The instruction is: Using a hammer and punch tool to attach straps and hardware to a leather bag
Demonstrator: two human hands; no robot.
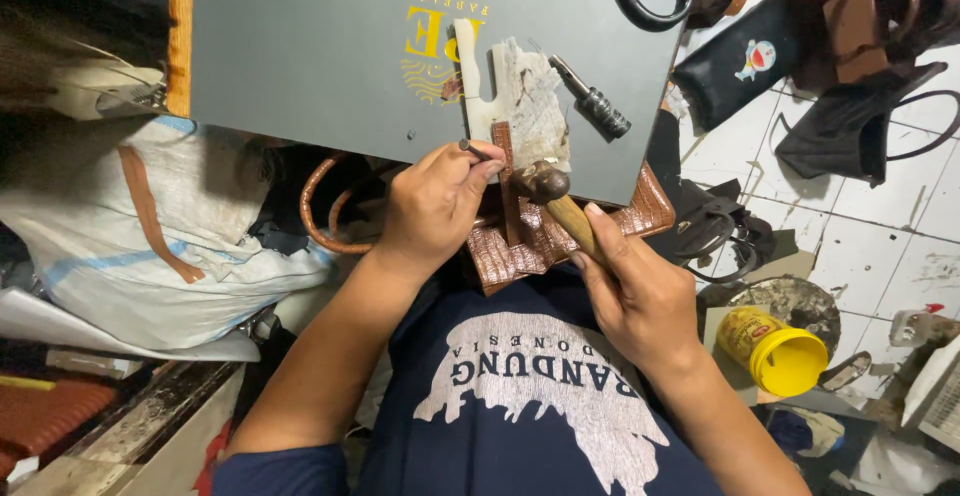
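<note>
The big grey board (330, 56) lies across your lap like a table, and it sticks out past your knees. It could tip if you lean on one side, and then everything on it would slide to the floor.

Under its near edge sits the brown bag (520, 246) with the bumpy, scaly skin and a round handle. A strip of that brown leather (503, 151) comes up onto the board, beside a worn white cutting block (525, 96).

Your right hand (635, 291) has its grip wrapped tight around the wooden handle of a mallet (555, 196), whose dark head is just above the strip. If you swing it a bit crooked, it may miss the tool and hit your other hand.

Your left hand (435, 201) is pinching a thin metal punch (478, 148) between thumb and fingers, with its tip on the strip. Your fingers are very near where the mallet lands. If the punch leans, the mark could go in the wrong spot or the tool could skid.

A spare dark punch (592, 101) lies loose near the board's edge and could roll off.
</note>
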